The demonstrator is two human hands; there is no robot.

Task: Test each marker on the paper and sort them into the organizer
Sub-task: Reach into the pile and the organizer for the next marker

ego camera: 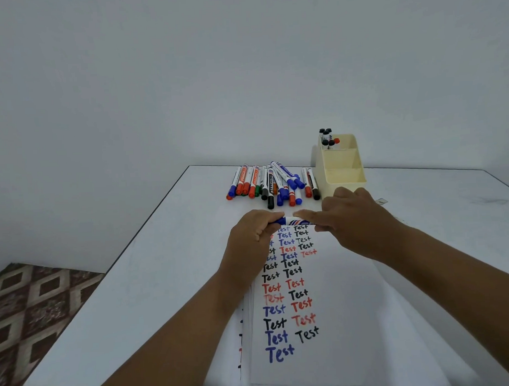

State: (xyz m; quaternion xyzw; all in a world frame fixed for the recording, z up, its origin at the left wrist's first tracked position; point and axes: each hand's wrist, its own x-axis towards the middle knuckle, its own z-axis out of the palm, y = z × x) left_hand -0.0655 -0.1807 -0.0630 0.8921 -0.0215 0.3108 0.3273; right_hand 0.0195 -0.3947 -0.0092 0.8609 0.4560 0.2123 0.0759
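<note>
Both hands meet on one blue marker (291, 221) over the paper (337, 291): the left hand (253, 232) grips its cap end, the right hand (352, 221) pinches the barrel. Likely uncapping or recapping; the organizer (343, 172) waits just beyond the right hand.

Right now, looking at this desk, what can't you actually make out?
- Blue marker, head view: both ends sit inside the left hand and right hand, so cap on or off is unclear.
- Paper: its first column's upper words are covered by the left hand.
- Organizer: the floors of its compartments are hidden by its own walls.
- Marker pile: label print is too small to read.
</note>
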